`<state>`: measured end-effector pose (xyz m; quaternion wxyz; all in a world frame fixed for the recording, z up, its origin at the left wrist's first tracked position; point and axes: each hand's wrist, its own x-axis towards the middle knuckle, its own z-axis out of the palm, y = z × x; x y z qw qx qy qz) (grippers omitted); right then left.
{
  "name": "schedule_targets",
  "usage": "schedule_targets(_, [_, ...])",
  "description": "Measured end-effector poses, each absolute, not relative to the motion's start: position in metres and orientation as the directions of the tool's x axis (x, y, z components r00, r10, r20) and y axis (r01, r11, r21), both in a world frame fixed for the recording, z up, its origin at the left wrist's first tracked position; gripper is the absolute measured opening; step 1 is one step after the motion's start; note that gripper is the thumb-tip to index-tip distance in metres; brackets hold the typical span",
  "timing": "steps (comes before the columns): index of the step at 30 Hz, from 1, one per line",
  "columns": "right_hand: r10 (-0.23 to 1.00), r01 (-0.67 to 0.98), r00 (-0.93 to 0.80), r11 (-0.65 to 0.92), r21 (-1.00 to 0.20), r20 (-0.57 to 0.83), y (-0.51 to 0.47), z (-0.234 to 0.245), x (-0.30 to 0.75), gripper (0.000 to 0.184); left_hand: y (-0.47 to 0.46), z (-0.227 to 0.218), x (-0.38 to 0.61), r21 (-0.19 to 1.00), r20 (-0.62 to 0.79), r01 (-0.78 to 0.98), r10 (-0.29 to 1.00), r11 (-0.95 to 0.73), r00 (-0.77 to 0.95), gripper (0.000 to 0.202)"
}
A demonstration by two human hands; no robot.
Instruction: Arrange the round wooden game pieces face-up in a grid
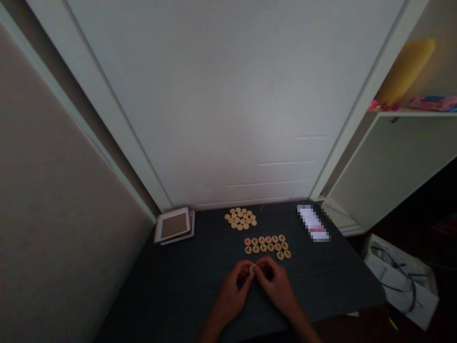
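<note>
Between my fingertips is a round Chinese chess piece (252,269), mostly covered by the fingers. My left hand (232,288) pinches it from the left, and my right hand (274,281) from the right. Just beyond the hands lie rows of Chinese chess pieces (263,247) with red or dark characters facing up. Two pieces (283,255) sit at the right end, nearer to me than the rows. Farther back, a loose cluster of pieces (241,219) shows plain tan faces with no characters visible.
A dark table (185,281) carries everything. Framed boards or a box (174,226) lie at the back left. A white item, blurred out (313,223), lies at the back right. A white panel (214,95) rises behind the table. A white box with cables (402,281) stands at the right.
</note>
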<state>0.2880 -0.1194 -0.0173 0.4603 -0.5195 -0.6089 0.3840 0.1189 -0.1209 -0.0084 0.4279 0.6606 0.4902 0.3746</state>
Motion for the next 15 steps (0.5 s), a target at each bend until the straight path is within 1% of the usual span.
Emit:
schedule_targets(7, [0.983,0.273,-0.059,0.185,-0.944,0.175,-0.118,-0.0182,0.2907,0.02,-0.1202,-0.0079,0.1195,0.951,0.084,0.272,0.969,-0.148,0.234,0.021])
schedule_targets(15, [0.991,0.296,-0.041,0.137,-0.945,0.131,-0.1162,-0.0167,0.289,0.024,-0.1199,-0.0075,0.1188,0.947,0.086,0.283,0.968,-0.152,0.235,0.017])
